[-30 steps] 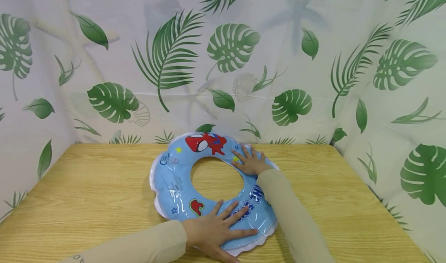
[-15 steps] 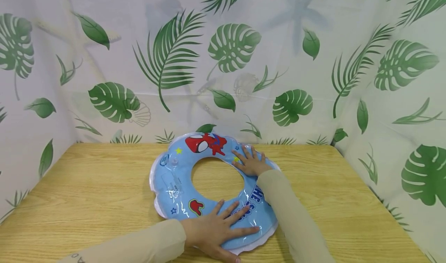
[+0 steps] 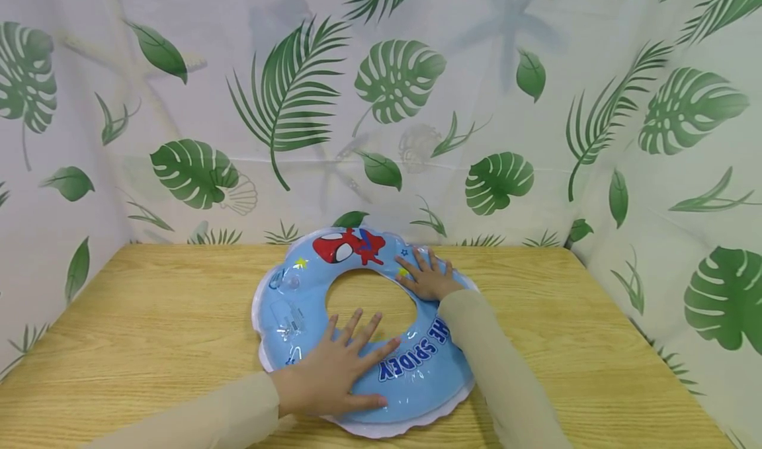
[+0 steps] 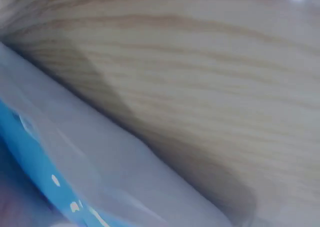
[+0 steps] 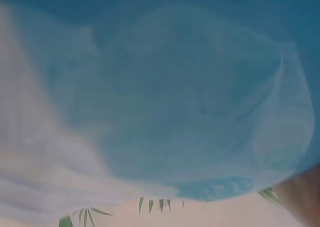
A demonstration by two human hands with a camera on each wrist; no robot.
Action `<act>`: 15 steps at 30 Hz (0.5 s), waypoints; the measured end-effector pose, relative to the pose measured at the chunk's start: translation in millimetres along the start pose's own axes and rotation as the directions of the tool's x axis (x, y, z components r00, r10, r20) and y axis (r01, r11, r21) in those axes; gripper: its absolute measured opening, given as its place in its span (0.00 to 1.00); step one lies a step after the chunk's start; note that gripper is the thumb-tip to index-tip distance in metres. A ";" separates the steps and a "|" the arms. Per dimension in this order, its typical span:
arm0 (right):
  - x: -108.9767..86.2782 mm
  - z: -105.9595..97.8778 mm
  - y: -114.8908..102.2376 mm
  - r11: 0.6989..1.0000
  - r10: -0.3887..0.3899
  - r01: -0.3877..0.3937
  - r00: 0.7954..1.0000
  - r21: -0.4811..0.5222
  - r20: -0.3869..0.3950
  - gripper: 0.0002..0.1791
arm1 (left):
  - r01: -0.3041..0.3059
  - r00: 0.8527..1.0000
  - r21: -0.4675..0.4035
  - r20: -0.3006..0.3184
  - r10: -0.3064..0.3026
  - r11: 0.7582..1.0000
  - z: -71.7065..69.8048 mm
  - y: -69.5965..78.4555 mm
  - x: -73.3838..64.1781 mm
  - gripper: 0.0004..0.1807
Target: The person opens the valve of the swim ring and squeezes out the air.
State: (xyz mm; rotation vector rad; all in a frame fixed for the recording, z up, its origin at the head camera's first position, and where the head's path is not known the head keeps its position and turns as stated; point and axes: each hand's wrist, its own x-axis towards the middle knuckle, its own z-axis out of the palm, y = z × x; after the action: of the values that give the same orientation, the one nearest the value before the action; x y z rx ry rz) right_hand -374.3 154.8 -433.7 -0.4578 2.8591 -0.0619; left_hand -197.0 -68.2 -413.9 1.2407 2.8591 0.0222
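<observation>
A blue inflatable swim ring [image 3: 425, 391] lies flat on the wooden table, with a red cartoon figure, stars, "SPIDEY" lettering and a pale scalloped rim. My left hand [image 3: 333, 373] rests with spread fingers on its near left part, the fingertips reaching over the inner hole. On the far right part, my right hand [image 3: 430, 278] lies palm down, fingers spread. The left wrist view shows the ring's pale rim [image 4: 100, 142] beside the wood. Blurred blue vinyl [image 5: 175, 97] fills most of the right wrist view. Both palms' undersides are hidden.
The wooden table [image 3: 161, 317] extends to both sides of the ring. Behind it hangs a white curtain with green leaf prints [image 3: 399, 82], which also runs along both sides.
My left hand has slid left and a little away from me over the ring, uncovering the "SPIDEY" lettering and covering the red emblem. The right hand stays where it was.
</observation>
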 end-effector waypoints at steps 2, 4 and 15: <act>0.0 0.2 -0.1 1.000 0.003 -0.003 1.000 0.001 -0.001 0.33 | 0.066 0.998 0.018 -0.013 -0.066 0.998 -1.9 -3.8 -4.9 0.46; 0.1 0.4 0.0 1.000 0.003 -0.003 1.000 0.006 0.000 0.33 | 0.124 0.992 0.027 -0.029 -0.123 0.992 -3.0 -6.7 -10.4 0.49; 0.1 0.1 0.2 1.000 -0.002 0.002 1.000 0.015 0.013 0.33 | 0.378 0.922 -0.017 -0.077 -0.379 0.925 7.2 -11.1 -26.7 0.57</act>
State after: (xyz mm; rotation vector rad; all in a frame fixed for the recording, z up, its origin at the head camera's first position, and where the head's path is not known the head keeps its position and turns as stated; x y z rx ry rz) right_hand -374.5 154.9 -433.8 -0.4560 2.8435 -0.0798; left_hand -186.6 -95.3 -420.9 0.6783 3.1125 0.0670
